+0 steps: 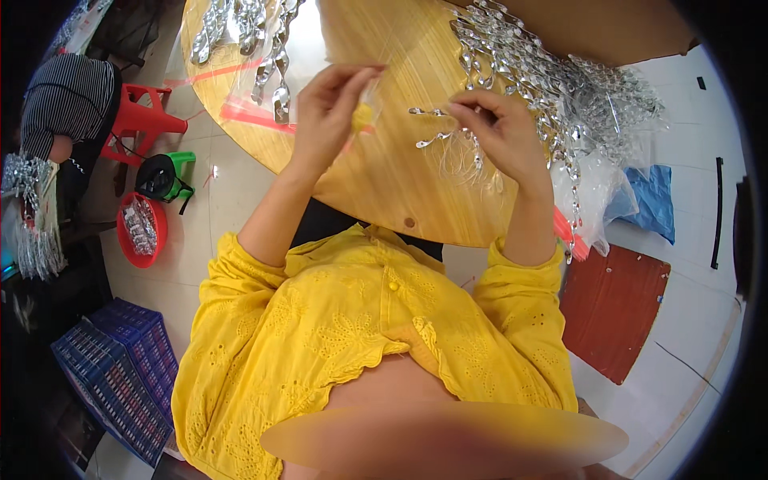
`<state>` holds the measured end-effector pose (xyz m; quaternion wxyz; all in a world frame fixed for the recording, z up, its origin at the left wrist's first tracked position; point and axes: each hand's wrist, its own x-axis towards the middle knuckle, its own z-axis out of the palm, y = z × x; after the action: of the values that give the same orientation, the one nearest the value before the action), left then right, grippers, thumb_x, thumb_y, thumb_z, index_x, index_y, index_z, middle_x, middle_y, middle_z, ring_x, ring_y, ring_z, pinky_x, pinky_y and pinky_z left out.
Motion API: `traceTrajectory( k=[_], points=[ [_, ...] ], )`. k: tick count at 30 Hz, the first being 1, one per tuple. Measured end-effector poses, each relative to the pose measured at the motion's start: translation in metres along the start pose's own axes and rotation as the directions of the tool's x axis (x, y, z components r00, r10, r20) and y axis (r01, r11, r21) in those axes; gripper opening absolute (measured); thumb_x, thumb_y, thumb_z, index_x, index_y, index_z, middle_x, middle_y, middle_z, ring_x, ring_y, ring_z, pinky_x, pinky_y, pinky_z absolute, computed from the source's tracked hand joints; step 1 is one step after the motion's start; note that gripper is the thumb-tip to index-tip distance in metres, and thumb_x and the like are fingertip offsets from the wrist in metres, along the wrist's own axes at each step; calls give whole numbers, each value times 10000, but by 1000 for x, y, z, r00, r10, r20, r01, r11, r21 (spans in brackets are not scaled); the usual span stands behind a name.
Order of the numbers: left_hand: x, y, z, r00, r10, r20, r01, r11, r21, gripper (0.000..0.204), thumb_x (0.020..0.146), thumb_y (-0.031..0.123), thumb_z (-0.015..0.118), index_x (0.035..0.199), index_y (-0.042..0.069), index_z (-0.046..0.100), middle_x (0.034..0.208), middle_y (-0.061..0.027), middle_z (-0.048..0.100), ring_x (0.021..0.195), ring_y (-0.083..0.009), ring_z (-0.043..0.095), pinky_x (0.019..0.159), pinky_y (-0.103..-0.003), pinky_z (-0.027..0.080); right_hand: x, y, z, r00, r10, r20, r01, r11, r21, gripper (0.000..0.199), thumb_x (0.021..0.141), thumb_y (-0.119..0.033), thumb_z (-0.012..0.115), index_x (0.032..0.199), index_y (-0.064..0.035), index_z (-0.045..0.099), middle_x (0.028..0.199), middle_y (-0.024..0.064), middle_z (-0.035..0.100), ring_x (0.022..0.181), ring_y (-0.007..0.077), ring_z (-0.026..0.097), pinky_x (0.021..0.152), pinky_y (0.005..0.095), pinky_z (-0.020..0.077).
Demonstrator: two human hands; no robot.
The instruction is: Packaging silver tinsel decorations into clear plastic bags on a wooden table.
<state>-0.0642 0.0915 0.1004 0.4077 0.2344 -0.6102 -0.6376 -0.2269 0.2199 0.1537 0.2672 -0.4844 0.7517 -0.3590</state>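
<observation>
Over the round wooden table, my left hand (326,116) is closed in a pinch, thumb against forefinger. Just beside its fingers hangs a small clear piece with a yellow part (363,117); whether the pinch holds it or a fine thread is too small to tell. My right hand (504,134), also pinched, has its fingertips at a short silver twisted strand (430,112). Below those fingertips a second silver twisted piece (433,141) shows, along with a loose tangle of thin clear thread (462,164).
Silver twisted strands (512,52) pile up at the table's (376,180) right, near a cardboard box (592,28). More strands (282,76) lie on clear red-edged bags (248,112) at left. Blue crates (120,368), a red basin (142,230) and a person (68,100) are further left.
</observation>
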Motion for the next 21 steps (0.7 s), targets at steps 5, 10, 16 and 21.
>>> traceTrajectory(
  k=[5,10,16,21],
  points=[
    [7,12,33,975,-85,203,102,992,-78,142,854,139,469,836,-1,480,712,-46,546,668,-94,520,617,-194,416,12,-32,2,953,-300,-45,291,944,-153,114,758,-120,602,803,-16,616,630,3,565,562,49,488,506,187,367],
    [8,15,26,949,-300,98,315,914,-255,148,854,188,476,818,46,451,650,11,468,503,-25,383,378,-166,283,12,-6,-7,980,-76,-184,98,988,115,125,742,-91,623,828,-1,611,683,7,574,613,59,511,560,178,402],
    [7,6,25,952,-269,144,297,927,-230,152,858,182,467,828,34,451,682,-13,503,466,-45,395,399,-172,315,7,-1,0,941,-80,-329,209,902,377,152,731,-46,625,856,35,592,721,46,589,666,91,544,622,189,438],
    [11,12,35,963,-159,218,217,936,-277,166,867,160,445,847,-5,443,749,-78,568,567,-106,536,528,-199,428,3,-12,-4,899,-127,-419,330,825,459,155,710,-31,642,840,38,594,762,58,596,687,99,556,634,188,442]
  ],
)
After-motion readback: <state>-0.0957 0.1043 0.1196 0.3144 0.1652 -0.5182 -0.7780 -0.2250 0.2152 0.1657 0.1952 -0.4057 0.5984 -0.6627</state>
